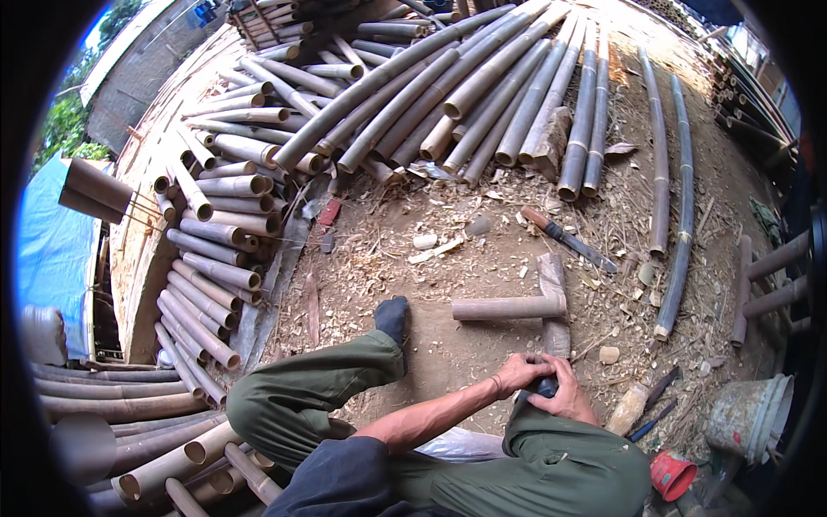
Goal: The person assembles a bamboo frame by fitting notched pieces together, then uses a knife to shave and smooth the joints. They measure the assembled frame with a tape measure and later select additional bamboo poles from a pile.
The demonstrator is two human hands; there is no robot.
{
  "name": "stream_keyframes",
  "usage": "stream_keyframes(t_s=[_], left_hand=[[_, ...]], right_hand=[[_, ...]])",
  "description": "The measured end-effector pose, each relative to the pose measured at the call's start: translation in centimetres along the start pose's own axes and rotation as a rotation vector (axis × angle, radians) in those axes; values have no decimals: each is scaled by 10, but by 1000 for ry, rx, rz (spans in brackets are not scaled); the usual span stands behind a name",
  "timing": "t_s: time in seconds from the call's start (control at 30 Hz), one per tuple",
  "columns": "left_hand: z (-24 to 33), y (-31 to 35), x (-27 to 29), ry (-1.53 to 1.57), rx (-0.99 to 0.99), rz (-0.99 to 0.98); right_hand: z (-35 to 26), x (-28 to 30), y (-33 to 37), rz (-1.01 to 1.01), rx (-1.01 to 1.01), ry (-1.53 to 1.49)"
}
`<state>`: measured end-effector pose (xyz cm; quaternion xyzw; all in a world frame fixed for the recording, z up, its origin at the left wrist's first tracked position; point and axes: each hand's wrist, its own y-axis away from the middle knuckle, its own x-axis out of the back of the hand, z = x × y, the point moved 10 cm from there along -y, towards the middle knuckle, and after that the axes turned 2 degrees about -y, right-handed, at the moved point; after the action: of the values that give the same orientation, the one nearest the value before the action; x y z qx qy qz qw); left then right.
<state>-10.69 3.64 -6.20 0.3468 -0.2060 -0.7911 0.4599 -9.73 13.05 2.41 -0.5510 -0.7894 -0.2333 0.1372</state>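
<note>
My left hand (519, 372) and my right hand (568, 398) meet above my right foot (543, 387), which looks to be in a dark sock. The fingers of both hands are bent and drawn together. Whatever they pinch, if anything, is too small or hidden to name. Just beyond them lies a wooden block (556, 338), and a short cut bamboo tube (504, 308) rests with its right end on it. Farther off, a knife (573, 241) with a wooden handle and dark blade lies on the ground among shavings.
Bamboo poles (500, 86) are heaped ahead, with stacked tubes (207, 284) at the left. Two long poles (680, 215) lie to the right. Near my right knee are a wooden mallet-like piece (627, 409), a red cup (672, 474) and a dirty white bucket (749, 418).
</note>
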Motion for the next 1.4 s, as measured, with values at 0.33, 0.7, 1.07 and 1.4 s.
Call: stream_keyframes(t_s=[0.33, 0.7, 1.07, 1.4], left_hand=[[-19, 1, 4, 286, 8, 38], [7, 7, 40, -67, -181, 514], [-41, -4, 12, 277, 97, -26], [-27, -3, 20, 453, -17, -157]], right_hand=[[76, 4, 2, 321, -275, -548], [26, 11, -18, -46, -279, -457], [28, -3, -3, -59, -12, -231], [28, 27, -15, -6, 51, 338]])
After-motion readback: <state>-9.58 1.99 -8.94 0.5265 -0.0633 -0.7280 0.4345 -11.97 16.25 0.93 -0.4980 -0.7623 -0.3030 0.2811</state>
